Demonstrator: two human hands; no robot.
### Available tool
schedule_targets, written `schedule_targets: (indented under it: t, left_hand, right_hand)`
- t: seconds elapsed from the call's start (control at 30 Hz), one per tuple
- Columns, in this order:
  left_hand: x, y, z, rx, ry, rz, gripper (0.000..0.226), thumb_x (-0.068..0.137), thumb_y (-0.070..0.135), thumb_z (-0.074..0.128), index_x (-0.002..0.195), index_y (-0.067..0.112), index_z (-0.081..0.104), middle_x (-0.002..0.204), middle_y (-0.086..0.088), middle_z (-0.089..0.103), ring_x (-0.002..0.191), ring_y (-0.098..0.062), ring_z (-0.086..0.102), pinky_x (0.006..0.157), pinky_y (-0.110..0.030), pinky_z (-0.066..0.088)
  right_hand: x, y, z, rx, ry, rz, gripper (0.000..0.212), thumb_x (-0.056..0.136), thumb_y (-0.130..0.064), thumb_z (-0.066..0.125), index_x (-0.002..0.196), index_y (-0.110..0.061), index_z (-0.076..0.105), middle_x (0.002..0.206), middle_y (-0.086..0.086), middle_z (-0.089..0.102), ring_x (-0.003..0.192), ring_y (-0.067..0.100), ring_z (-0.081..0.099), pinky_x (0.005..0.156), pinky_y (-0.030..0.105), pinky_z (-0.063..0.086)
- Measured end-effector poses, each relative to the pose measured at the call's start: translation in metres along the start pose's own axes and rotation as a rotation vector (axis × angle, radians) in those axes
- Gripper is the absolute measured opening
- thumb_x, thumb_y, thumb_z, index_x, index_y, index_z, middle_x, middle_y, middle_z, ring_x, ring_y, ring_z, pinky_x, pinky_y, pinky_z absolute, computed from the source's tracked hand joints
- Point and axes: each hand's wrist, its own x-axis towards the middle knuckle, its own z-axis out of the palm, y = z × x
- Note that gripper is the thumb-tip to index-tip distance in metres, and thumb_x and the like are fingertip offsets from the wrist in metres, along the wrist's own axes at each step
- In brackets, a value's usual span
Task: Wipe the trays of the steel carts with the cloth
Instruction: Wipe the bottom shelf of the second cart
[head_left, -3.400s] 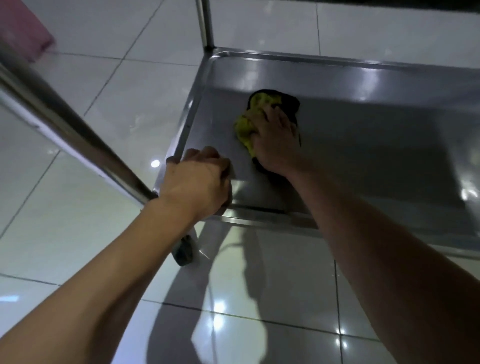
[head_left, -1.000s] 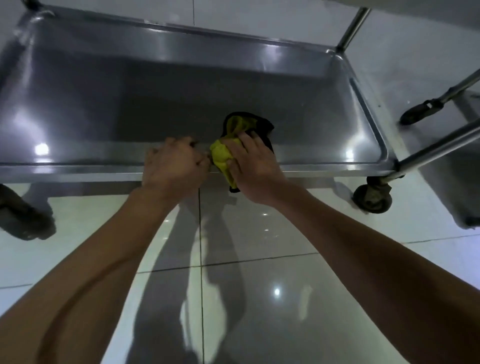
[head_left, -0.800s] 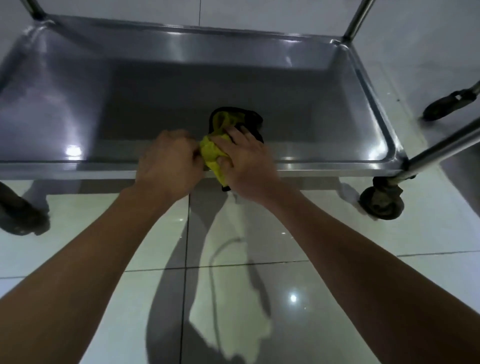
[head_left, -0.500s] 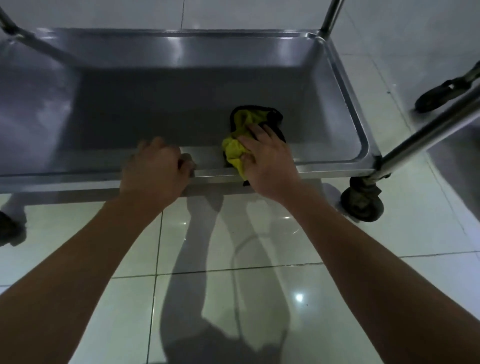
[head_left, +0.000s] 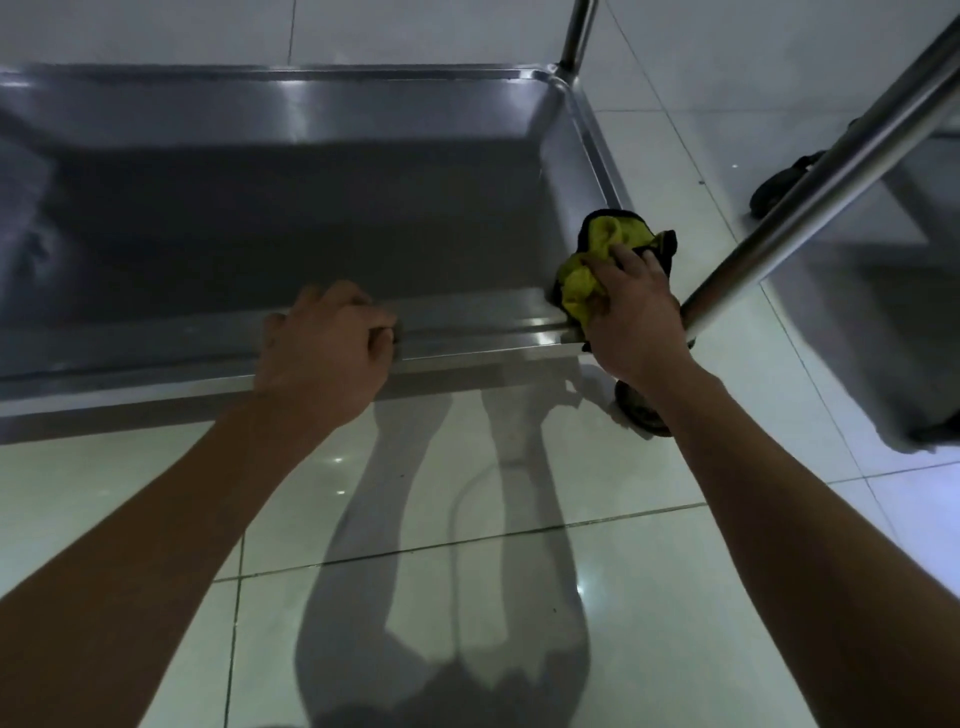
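Note:
The bottom steel tray (head_left: 291, 218) of a cart fills the upper part of the head view, low over the tiled floor. My left hand (head_left: 327, 353) grips the tray's near rim, fingers curled over its edge. My right hand (head_left: 631, 317) holds a crumpled yellow and black cloth (head_left: 608, 249) against the tray's near right corner, where the rim meets the cart's steel post (head_left: 831, 156). Part of the cloth is hidden under my fingers.
A caster wheel (head_left: 641, 413) sits under the corner, partly behind my right wrist. A second steel cart (head_left: 893, 291) with its own wheel (head_left: 779, 184) stands close on the right. Another upright post (head_left: 576, 31) rises at the tray's far right corner. Glossy floor tiles lie all around.
My right hand has slid the cloth rightward along the near rim to the tray's right corner. My left hand has stayed gripping the rim, now well apart from the right.

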Motion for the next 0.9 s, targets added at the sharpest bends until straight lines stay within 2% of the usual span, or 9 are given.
schedule_targets:
  t: [0.13, 0.2, 0.3, 0.43, 0.6, 0.73, 0.9]
  left_hand:
    - [-0.004, -0.012, -0.002, -0.059, 0.003, 0.066, 0.025, 0.095, 0.030, 0.060, 0.116, 0.026, 0.073, 0.127, 0.002, 0.062, 0.116, -0.028, 0.053, 0.096, -0.051, 0.047]
    - [-0.009, -0.029, -0.010, -0.068, 0.032, 0.077, 0.026, 0.093, 0.029, 0.064, 0.117, 0.025, 0.072, 0.125, 0.001, 0.064, 0.117, -0.029, 0.054, 0.099, -0.050, 0.046]
    - [-0.017, -0.064, -0.024, 0.035, 0.062, 0.010, 0.026, 0.092, 0.029, 0.065, 0.116, 0.023, 0.071, 0.123, -0.005, 0.064, 0.114, -0.033, 0.055, 0.095, -0.052, 0.048]
    - [-0.030, -0.096, -0.034, 0.055, 0.011, 0.008, 0.022, 0.093, 0.027, 0.063, 0.113, 0.020, 0.072, 0.121, -0.007, 0.063, 0.113, -0.033, 0.053, 0.093, -0.052, 0.049]
    - [-0.034, -0.103, -0.040, 0.016, 0.032, -0.010, 0.022, 0.094, 0.030, 0.057, 0.109, 0.023, 0.072, 0.121, -0.003, 0.062, 0.113, -0.029, 0.052, 0.094, -0.049, 0.048]
    - [-0.036, -0.110, -0.037, 0.080, -0.083, -0.069, 0.028, 0.096, 0.037, 0.051, 0.111, 0.023, 0.070, 0.119, -0.005, 0.058, 0.112, -0.032, 0.051, 0.093, -0.049, 0.046]
    - [-0.037, -0.115, -0.040, 0.082, -0.173, -0.073, 0.031, 0.096, 0.033, 0.046, 0.115, 0.023, 0.069, 0.124, -0.003, 0.056, 0.114, -0.031, 0.052, 0.094, -0.049, 0.046]
  right_hand:
    - [-0.002, -0.007, 0.003, 0.009, 0.010, 0.028, 0.056, 0.095, -0.013, 0.053, 0.150, -0.019, 0.043, 0.159, 0.010, 0.031, 0.148, 0.037, 0.020, 0.122, 0.048, 0.019]
    - [-0.003, -0.012, 0.004, 0.004, 0.044, 0.002, 0.052, 0.095, -0.012, 0.052, 0.146, -0.013, 0.048, 0.156, 0.015, 0.037, 0.145, 0.038, 0.027, 0.121, 0.048, 0.020]
    - [-0.005, -0.028, 0.011, 0.024, 0.086, -0.064, 0.046, 0.094, -0.012, 0.047, 0.138, -0.005, 0.055, 0.145, 0.024, 0.047, 0.136, 0.041, 0.039, 0.118, 0.048, 0.025]
    - [-0.010, -0.083, 0.030, 0.025, 0.064, -0.129, 0.044, 0.097, -0.012, 0.052, 0.141, -0.010, 0.053, 0.149, 0.020, 0.045, 0.140, 0.038, 0.035, 0.119, 0.045, 0.023]
    - [-0.013, -0.172, 0.060, -0.033, -0.077, -0.246, 0.057, 0.096, -0.023, 0.046, 0.152, -0.026, 0.035, 0.161, 0.009, 0.026, 0.149, 0.032, 0.020, 0.120, 0.047, 0.020]
    - [-0.016, -0.245, 0.079, 0.038, -0.168, -0.348, 0.061, 0.093, -0.025, 0.051, 0.152, -0.032, 0.035, 0.164, 0.006, 0.020, 0.151, 0.035, 0.012, 0.121, 0.049, 0.018]
    - [-0.007, -0.254, 0.083, 0.066, -0.192, -0.398, 0.058, 0.095, -0.024, 0.052, 0.150, -0.033, 0.038, 0.163, 0.005, 0.023, 0.150, 0.036, 0.014, 0.119, 0.048, 0.023]
